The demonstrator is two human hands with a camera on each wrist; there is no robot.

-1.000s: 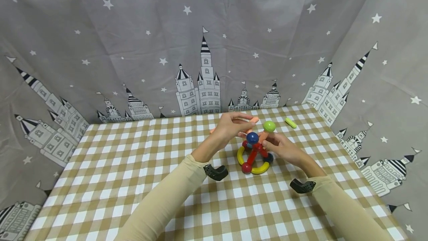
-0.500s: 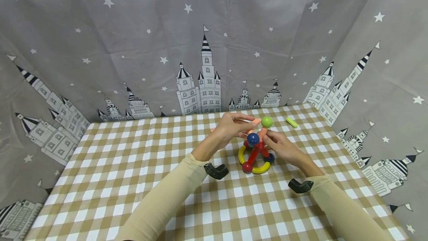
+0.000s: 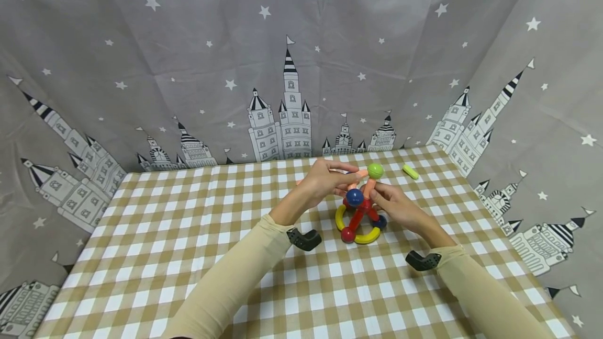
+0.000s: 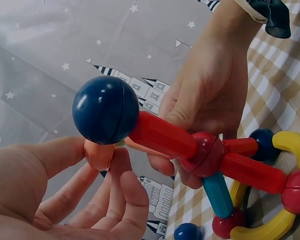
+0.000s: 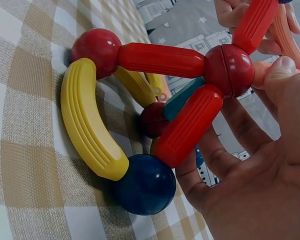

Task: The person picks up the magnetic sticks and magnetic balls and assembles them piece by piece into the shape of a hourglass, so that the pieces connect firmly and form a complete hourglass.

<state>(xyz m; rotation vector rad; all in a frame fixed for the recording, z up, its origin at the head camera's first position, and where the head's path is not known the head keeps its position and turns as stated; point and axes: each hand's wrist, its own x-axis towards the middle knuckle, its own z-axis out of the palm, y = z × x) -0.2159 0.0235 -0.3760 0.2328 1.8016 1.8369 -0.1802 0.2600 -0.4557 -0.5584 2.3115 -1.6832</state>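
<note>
A construction of magnetic rods and balls stands on the checked cloth, on a base ring of yellow curved rods [image 5: 92,120]. Red rods [image 5: 162,60] and a teal rod [image 4: 218,192] rise from it to a red centre ball [image 5: 229,70]. Another red rod carries a blue ball [image 4: 105,110]. My left hand [image 3: 325,179] pinches a peach rod [image 4: 98,155] between thumb and fingers, behind that blue ball. My right hand [image 3: 395,205] grips a second peach rod [image 3: 369,187], which stands on the centre and bears a green ball [image 3: 375,171]. The left hand's rod tip is right at the green ball.
A yellow-green rod [image 3: 410,172] lies on the cloth at the back right. One peach piece [image 3: 299,182] shows just behind my left wrist. A grey curtain [image 3: 198,67] printed with castles hangs close behind the table's far edge.
The green ball and its rod have tilted left and up, closer to the peach rod in my left hand. The left hand has hardly moved; the right has shifted slightly left.
</note>
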